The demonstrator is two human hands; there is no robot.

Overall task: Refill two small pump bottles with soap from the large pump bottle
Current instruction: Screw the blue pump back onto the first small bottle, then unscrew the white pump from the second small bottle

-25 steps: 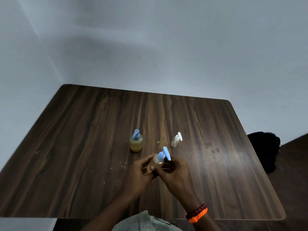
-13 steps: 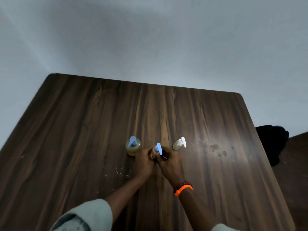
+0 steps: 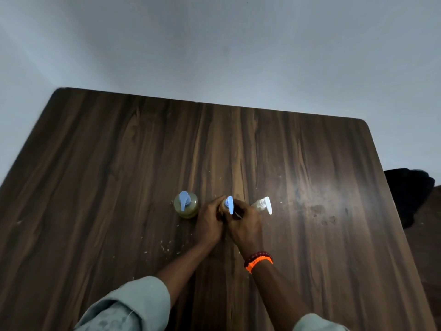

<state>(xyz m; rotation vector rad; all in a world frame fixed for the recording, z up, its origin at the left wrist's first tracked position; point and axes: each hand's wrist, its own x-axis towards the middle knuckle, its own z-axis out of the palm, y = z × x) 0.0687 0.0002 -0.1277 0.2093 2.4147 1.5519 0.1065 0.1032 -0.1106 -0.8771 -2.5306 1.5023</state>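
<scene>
I see left hand [image 3: 208, 225] & right hand [image 3: 243, 225] both clamped on small blue-pump bottle [image 3: 226, 206] at table [image 3: 119, 175] ctr, betw. large pump bottle [image 3: 186, 205] and white-pump bottle [image 3: 262, 204].

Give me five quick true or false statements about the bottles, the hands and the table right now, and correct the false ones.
1. Both hands, left hand and right hand, close on the small blue-pump bottle. True.
2. The large pump bottle lies on its side. False: it stands upright, left of the hands.
3. The white-pump bottle is held in a grip. False: it stands free on the table, right of the hands.
4. An orange bracelet is on the right wrist. True.
5. The large bottle has a white pump. False: its pump is blue.
</scene>
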